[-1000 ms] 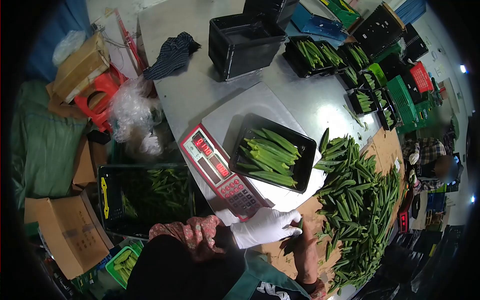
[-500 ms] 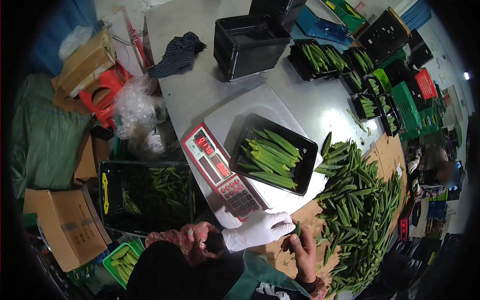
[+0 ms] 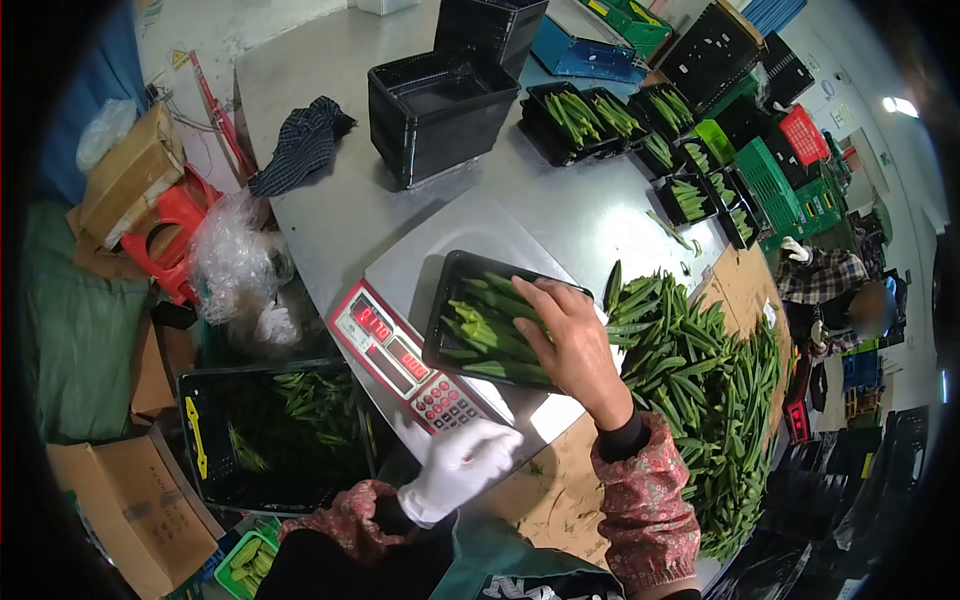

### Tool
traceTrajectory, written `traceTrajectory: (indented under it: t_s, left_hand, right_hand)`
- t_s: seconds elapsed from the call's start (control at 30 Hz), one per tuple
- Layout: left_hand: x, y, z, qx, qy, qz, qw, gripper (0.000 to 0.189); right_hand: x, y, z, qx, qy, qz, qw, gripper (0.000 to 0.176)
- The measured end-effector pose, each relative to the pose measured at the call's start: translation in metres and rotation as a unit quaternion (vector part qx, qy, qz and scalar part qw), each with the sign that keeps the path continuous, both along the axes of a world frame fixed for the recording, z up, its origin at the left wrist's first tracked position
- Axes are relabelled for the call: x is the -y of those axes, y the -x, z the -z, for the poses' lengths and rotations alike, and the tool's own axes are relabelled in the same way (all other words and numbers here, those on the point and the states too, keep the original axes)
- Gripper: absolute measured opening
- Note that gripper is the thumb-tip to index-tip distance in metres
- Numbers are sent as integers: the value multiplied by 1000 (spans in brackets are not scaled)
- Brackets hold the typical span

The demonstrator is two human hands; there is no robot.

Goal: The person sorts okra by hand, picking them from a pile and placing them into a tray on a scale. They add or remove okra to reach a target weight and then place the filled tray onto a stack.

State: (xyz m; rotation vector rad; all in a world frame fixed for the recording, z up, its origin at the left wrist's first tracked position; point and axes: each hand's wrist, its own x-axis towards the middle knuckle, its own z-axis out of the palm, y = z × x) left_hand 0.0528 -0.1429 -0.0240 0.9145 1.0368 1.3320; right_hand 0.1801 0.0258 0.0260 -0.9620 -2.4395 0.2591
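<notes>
My left hand (image 3: pixel 462 468), in a white glove, is closed just below the keypad of the red and white scale (image 3: pixel 385 345); whatever its fingers may hold is hidden. My bare right hand (image 3: pixel 573 345) reaches over the right part of a black tray (image 3: pixel 437 305) on the scale. Its fingers rest on the okra (image 3: pixel 490 325) in that tray, and the undersides of the fingertips are hidden. A big heap of okra (image 3: pixel 700 390) lies to the right of my right arm. Red digits glow on the scale's display.
Stacked empty black trays (image 3: pixel 430 110) stand behind the scale, beside a dark cloth (image 3: pixel 305 145). Filled okra trays (image 3: pixel 575 120) sit at the back right. A black crate (image 3: pixel 275 430) of okra is at the left. Another person (image 3: pixel 825 280) is at the far right.
My right hand has moved from beside my left hand up onto the okra in the tray. My left hand has drawn back from it. The whole view has shifted.
</notes>
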Motion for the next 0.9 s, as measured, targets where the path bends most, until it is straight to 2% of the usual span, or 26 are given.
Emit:
traceTrajectory:
  t_s: [0.03, 0.1, 0.17, 0.2, 0.23, 0.3, 0.37, 0.4, 0.43, 0.5, 0.53, 0.57, 0.67, 0.77, 0.83, 0.9]
  left_hand:
    - [-1, 10, 4, 23, -16, -55, 998, 10]
    - [-14, 35, 7, -16, -6, -194, 981, 10]
    - [-35, 65, 12, -38, 7, -307, 951, 12]
    - [-44, 80, 18, -50, 10, -329, 943, 13]
    - [-51, 94, 28, -61, 14, -351, 934, 14]
    - [-64, 116, 62, -75, -5, -397, 915, 15]
    - [-71, 134, 82, -135, 3, -447, 884, 17]
    - [-74, 143, 91, -158, 10, -471, 868, 17]
    - [-76, 153, 102, -181, 17, -493, 851, 17]
    - [-79, 174, 123, -193, 32, -489, 850, 18]
    - [-82, 184, 125, -182, 54, -464, 865, 18]
    - [-88, 191, 126, -170, 74, -439, 879, 19]
    - [-109, 211, 134, -184, 66, -399, 896, 20]
    - [-125, 225, 145, -180, 54, -371, 909, 19]
    - [-131, 227, 147, -235, 71, -364, 899, 20]
    - [-134, 221, 149, -241, 90, -380, 889, 19]
  right_hand:
    - [-4, -4, 5, -21, -43, -8, 999, 39]
    - [-5, -25, 18, -38, -53, 109, 992, 31]
    - [-2, -56, 35, -48, -25, 255, 965, 22]
    - [5, -64, 37, -50, 29, 327, 943, 22]
    - [10, -69, 38, -45, 38, 341, 938, 24]
    - [22, -81, 51, -69, 217, 347, 910, 33]
    - [30, -73, 44, -156, 393, 322, 847, 42]
    - [33, -75, 54, -158, 406, 323, 840, 46]
    - [35, -71, 55, -151, 407, 326, 840, 42]
    - [34, -68, 59, -96, 332, 306, 887, 35]
    - [32, -64, 52, -46, 307, 326, 893, 29]
    - [30, -62, 47, -52, 302, 323, 895, 26]
    - [22, -73, 46, -135, 327, 314, 881, 22]
    - [-1, -68, 15, -281, 381, 326, 818, 15]
    - [-29, -83, 10, -342, 372, 327, 799, 12]
    - [-71, -107, 10, -359, 368, 327, 793, 15]
